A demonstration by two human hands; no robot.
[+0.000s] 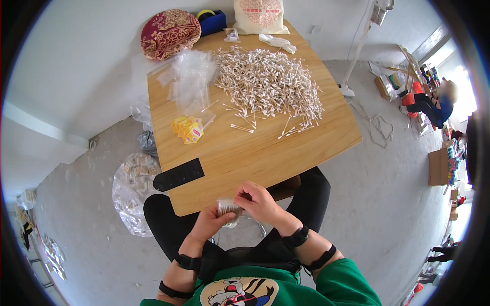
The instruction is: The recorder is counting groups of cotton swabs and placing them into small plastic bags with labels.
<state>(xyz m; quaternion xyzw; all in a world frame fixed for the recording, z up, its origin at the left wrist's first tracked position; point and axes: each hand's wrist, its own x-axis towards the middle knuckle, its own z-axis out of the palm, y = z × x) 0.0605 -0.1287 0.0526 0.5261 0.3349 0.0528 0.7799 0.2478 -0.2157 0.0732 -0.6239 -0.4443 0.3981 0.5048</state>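
At the table's near edge my left hand is closed round a small clear bag of cotton swabs, its thumb across the front. The swabs lie side by side in a packed row. My right hand pinches the bag's upper right side with curled fingers; the fingertips are partly hidden. Farther off, a big heap of loose cotton swabs spreads over the wooden table. Flat clear plastic bags lie left of the heap, with a small pile of yellow cards in front of them.
A black strip lies at the table's left edge. At the back are a patterned red cloth item, a blue tape dispenser, a cream bag and white gloves. A filled plastic sack sits on the floor; another person sits far right.
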